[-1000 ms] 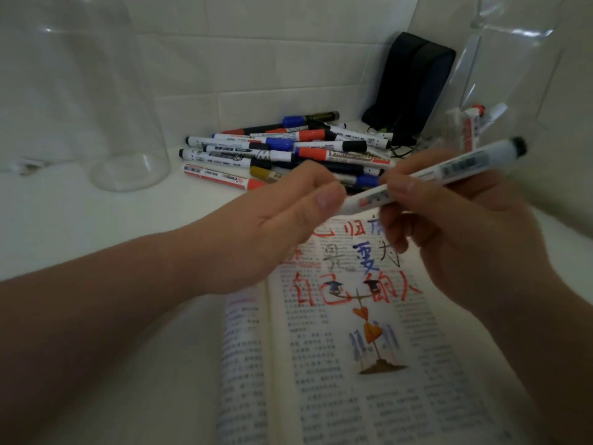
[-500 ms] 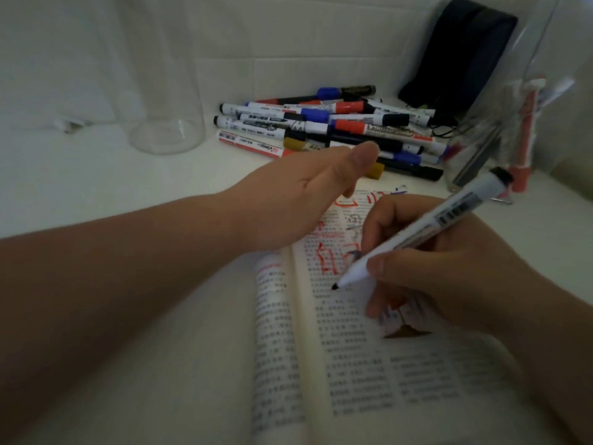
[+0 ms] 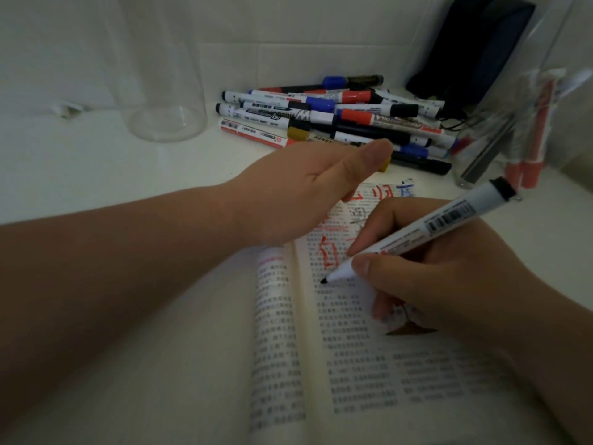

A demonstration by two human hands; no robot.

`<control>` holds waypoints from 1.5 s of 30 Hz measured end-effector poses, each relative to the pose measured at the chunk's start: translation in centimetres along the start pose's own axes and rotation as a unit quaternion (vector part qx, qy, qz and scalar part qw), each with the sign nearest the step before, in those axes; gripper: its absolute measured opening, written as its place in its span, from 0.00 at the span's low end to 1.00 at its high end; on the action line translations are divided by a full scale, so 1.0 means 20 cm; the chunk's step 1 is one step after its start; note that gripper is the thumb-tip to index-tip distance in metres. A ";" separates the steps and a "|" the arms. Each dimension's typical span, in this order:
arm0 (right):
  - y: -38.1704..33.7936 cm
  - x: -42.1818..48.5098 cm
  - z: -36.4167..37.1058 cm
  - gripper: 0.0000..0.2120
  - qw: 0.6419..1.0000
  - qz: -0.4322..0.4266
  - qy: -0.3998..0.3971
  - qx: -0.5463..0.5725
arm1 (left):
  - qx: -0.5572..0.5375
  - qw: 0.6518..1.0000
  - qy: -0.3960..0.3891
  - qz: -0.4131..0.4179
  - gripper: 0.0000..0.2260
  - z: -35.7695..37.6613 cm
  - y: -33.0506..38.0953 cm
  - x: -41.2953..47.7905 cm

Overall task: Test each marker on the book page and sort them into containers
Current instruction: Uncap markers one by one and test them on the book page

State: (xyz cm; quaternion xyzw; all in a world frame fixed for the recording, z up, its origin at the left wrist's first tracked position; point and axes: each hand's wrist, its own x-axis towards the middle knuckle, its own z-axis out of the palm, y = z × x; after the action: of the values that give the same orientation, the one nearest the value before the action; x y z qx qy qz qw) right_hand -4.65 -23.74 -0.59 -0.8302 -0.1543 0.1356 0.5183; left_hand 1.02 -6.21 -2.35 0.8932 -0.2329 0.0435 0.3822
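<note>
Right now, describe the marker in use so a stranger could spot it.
Start at the open book. Over its right page, the right hand grips a white marker. Unlike the piled markers behind, it is uncapped, black tip at the paper.

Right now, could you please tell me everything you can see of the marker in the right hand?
The marker is a white, plastic-looking barrel with a barcode label, a black rear end and an uncapped black tip. It slants tip-down to the left, its tip on or just above the book page. The right hand grips it near the tip.
</note>
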 end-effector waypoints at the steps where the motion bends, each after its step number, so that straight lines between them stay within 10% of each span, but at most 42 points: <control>1: 0.00 0.00 0.00 0.03 1.000 0.001 -0.006 -0.005 | 0.005 1.000 -0.001 0.005 0.31 0.00 0.00 0.00; 45: 0.00 0.01 -0.05 0.09 0.998 -0.001 -0.039 -0.039 | 0.013 1.000 -0.018 0.011 0.32 0.00 0.00 0.00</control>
State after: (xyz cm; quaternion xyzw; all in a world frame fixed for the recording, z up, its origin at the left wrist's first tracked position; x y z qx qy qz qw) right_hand -4.08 -24.45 -0.18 -0.8437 -0.1808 0.1611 0.4791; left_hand 1.00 -6.30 -2.34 0.8962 -0.2488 0.0351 0.3655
